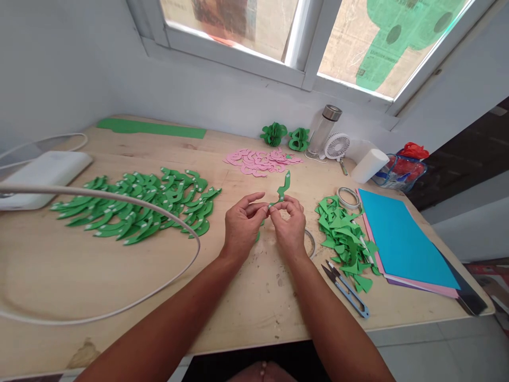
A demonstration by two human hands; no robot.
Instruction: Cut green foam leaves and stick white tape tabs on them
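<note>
Both my hands meet above the middle of the table (246,297), pinching one green paper cutout (283,187) that curves upward and carries small white patches. My left hand (245,225) grips its lower end between thumb and forefinger. The fingertips of my right hand (288,223) close on it right beside them. Part of the cutout is hidden by my fingers. Left of my hands spreads a pile of similar green cutouts (147,204) with white patches. A roll of tape (311,244) lies partly behind my right hand.
Green scraps (348,239), thread snips (345,289), another tape roll (348,197) and coloured sheets (405,233) lie on the right. Pink cutouts (262,161), folded green shapes (274,134), a bottle (324,130) and a fan (337,146) are behind. A white cable (159,209) arcs across the left.
</note>
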